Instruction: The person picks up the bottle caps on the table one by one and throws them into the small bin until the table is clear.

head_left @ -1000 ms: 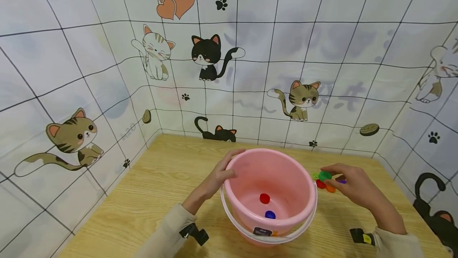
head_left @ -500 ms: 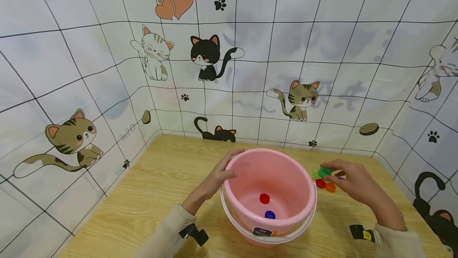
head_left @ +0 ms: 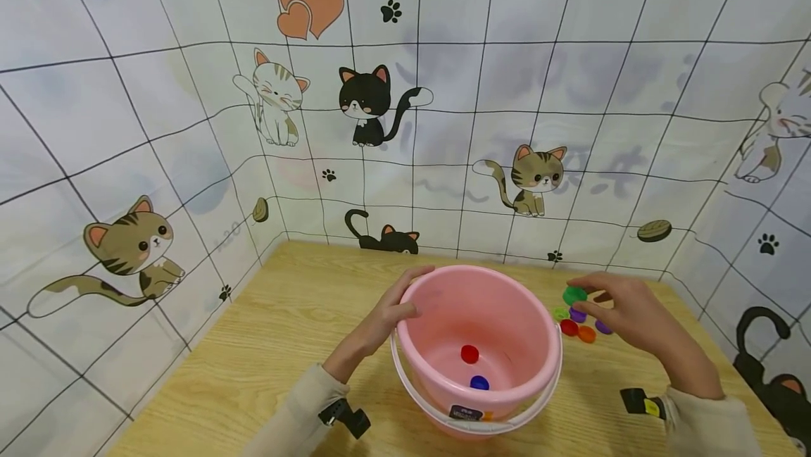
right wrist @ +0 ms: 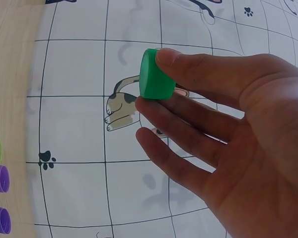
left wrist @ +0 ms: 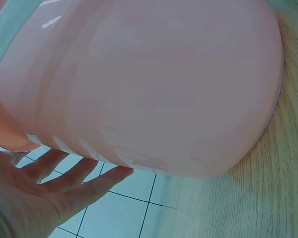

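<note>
A pink bucket [head_left: 475, 411] stands on the table with a red cap [head_left: 469, 354] and a blue cap [head_left: 479, 382] on its bottom. My left hand [head_left: 386, 316] grips the left side of its rim, thumb over the edge; in the left wrist view the fingers [left wrist: 84, 183] lie along the outer wall. To the right of the bucket, my right hand [head_left: 624, 312] pinches a green bottle cap [right wrist: 156, 77] between thumb and fingertips, above the table. Beneath it lie a red cap [head_left: 569, 328], an orange cap [head_left: 586, 334], a light green cap [head_left: 560, 313] and purple caps [head_left: 603, 327].
The bucket's white handle [head_left: 469, 427] hangs down along its front. A wooden table [head_left: 253, 344] spreads to the left and in front. Behind and at both sides hangs a white gridded cloth [head_left: 443, 91] with printed cats, close to the table's far edge.
My right hand has risen slightly with the green cap, uncovering a purple cap among the loose ones. The left hand and the bucket keep their places.
</note>
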The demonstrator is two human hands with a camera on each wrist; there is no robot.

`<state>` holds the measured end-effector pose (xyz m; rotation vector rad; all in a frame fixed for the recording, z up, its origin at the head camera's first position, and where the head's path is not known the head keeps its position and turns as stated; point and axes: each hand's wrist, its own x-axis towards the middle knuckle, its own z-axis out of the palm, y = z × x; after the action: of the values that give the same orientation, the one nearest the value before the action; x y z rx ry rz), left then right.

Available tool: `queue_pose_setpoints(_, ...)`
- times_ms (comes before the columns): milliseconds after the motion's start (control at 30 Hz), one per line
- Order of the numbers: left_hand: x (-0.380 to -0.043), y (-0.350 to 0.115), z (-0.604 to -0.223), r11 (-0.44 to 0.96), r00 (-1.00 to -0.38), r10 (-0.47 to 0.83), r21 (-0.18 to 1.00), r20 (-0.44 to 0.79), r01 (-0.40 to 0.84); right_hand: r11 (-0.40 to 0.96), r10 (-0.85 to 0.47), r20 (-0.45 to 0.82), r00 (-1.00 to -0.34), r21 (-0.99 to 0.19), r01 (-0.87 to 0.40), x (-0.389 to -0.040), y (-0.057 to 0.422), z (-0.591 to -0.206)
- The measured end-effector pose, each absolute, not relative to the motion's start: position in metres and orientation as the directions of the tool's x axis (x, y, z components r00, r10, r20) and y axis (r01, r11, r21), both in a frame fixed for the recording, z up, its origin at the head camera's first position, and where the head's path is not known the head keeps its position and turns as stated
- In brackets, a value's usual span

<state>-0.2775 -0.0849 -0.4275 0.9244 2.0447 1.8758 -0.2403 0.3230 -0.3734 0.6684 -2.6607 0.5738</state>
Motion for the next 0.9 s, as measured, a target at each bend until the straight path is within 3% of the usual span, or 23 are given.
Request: queue_pose_setpoints(900, -0.278, -0.083, -0.428, 0.001, -0.789, 0.564, 0.955, 0.245, 0.297, 0.826, -0.369, 0.382, -0.847, -0.282, -0.488, -0.244, 0.311, -0.346)
